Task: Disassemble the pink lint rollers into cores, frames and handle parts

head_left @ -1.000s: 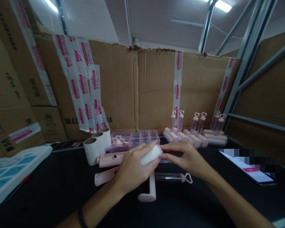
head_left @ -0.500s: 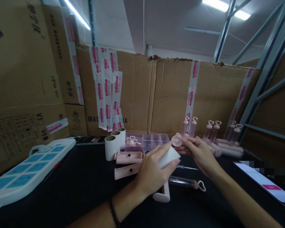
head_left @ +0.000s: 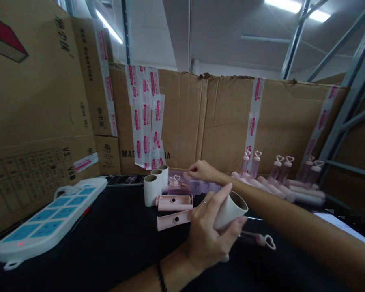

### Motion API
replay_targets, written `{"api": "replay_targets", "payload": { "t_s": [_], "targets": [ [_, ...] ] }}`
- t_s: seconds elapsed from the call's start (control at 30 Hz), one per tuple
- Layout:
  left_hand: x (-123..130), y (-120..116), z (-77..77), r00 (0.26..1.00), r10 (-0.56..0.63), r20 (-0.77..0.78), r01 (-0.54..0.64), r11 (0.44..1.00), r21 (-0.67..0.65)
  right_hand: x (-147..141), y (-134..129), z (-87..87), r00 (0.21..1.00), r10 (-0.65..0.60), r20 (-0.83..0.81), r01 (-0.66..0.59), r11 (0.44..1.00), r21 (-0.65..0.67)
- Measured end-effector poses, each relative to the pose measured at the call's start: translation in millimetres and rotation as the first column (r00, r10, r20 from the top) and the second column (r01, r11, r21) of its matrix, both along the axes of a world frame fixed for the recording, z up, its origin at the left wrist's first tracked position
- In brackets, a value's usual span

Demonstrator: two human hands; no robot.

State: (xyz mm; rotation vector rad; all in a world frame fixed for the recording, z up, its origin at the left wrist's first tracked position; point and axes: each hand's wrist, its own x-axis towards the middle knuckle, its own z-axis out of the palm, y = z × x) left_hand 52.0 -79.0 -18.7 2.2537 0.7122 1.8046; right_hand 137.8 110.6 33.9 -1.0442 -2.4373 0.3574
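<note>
Holding a white tube (head_left: 231,217), the left hand (head_left: 208,233) has its fingers on one side and its thumb on the other. The tube leans between them, with its open end up and its brown inside showing near the tips. Its low end is hidden by the hand. The right hand (head_left: 202,170) is over the box (head_left: 205,187), near the pink hearts (head_left: 175,179). Its fingers are bent close together, but I cannot tell if they pinch something. Three more tubes (head_left: 150,194) stand left of the box. Two pink shells (head_left: 168,221) lie left of the left hand, and a wand (head_left: 260,240) lies just right of it.
</note>
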Motion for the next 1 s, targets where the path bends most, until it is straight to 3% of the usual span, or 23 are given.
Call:
{"api": "replay_targets", "payload": {
  "t_s": [0.17,0.3,0.43,0.57,0.67,0.8,0.9,1.0],
  "targets": [
    [0.7,0.7,-0.1,1.0,0.014,0.004,-0.014,1.0,-0.009,-17.9,11.3,-5.3,0.985,-0.013,0.174,0.02,0.999,-0.037],
    [1.3,-0.2,0.5,1.0,-0.006,0.022,0.006,1.0,-0.023,-24.1,7.8,-8.8,0.976,-0.02,0.216,0.025,0.999,-0.021],
    [0.5,2.5,2.7,0.995,-0.01,0.103,0.021,0.994,-0.103,-16.1,-1.8,-4.1,0.99,-0.042,0.138,0.04,0.999,0.021],
    [-0.1,10.4,6.9,0.959,-0.021,0.284,0.097,0.962,-0.256,11.1,-28.0,4.8,0.993,-0.095,-0.068,0.101,0.991,0.086],
    [-0.6,19.0,12.6,0.862,-0.035,0.506,0.235,0.912,-0.335,36.1,-64.6,3.5,0.955,-0.129,-0.268,0.166,0.979,0.122],
    [-3.8,31.0,23.0,0.633,-0.034,0.773,0.502,0.778,-0.376,60.7,-117.1,-14.9,0.88,-0.139,-0.455,0.202,0.975,0.092],
    [-6.3,37.7,30.3,0.529,0.02,0.848,0.574,0.727,-0.375,68.1,-140.3,-33.7,0.816,-0.109,-0.568,0.102,0.994,-0.044],
    [-5.8,40.2,34.7,0.515,0.055,0.856,0.565,0.729,-0.386,67.5,-147.2,-48.6,0.728,-0.106,-0.677,-0.048,0.978,-0.205]
  ]
}}
